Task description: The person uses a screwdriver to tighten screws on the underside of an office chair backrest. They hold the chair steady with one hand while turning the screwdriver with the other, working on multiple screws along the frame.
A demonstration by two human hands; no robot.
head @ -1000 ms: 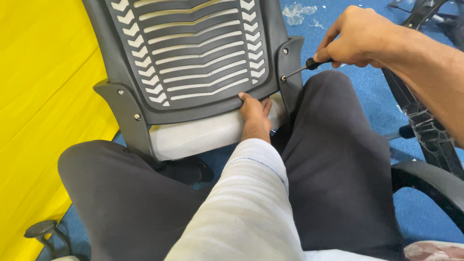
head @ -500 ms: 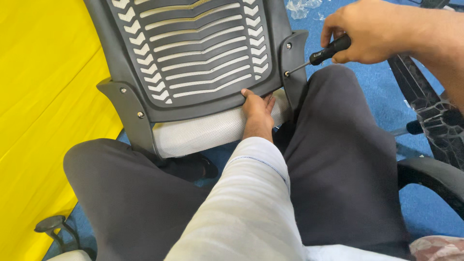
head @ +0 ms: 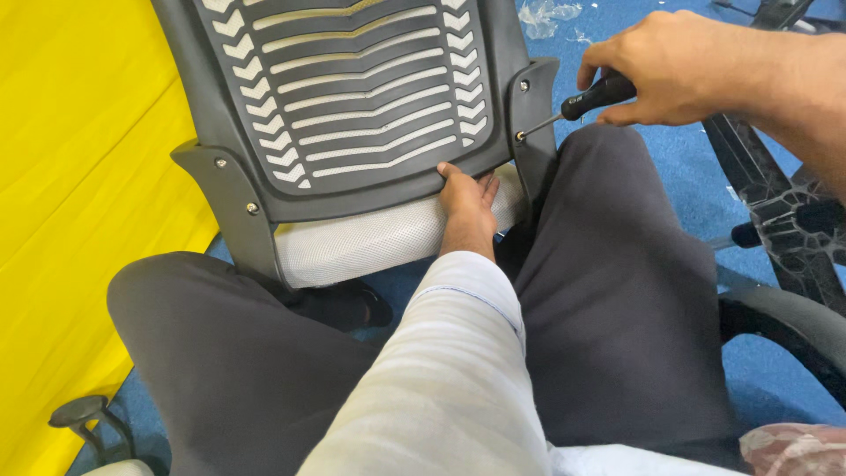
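Your right hand (head: 674,70) is wrapped tight around the black handle of a screwdriver (head: 582,99), its thin shaft slanting down and left so the tip meets the lower screw (head: 520,137) on the right bracket (head: 531,110) of a grey chair back (head: 352,97). Your left hand (head: 467,198) lies pressed against the bottom edge of that chair back, fingers together and curled under the plastic rim, thumb on the white mesh pad (head: 370,242) just below, steadying the part.

The chair back stands upright between your knees, leaning away from you, its slatted panel with white arrow marks facing you. Your dark trouser legs (head: 617,282) flank it on both sides, and your pale striped sleeve (head: 449,379) runs down the middle.

The upper screw (head: 525,85) on the right bracket looks seated. On the left bracket (head: 231,189) two screws show in place as well. By that reading, the lower right screw is the one in hand, and how deep it sits cannot be told.

Beyond your right arm lies a black chair base (head: 784,211) on the blue carpet (head: 679,167), with a curved armrest (head: 784,326) near your right knee. A yellow sheet (head: 79,176) covers the floor to the left.
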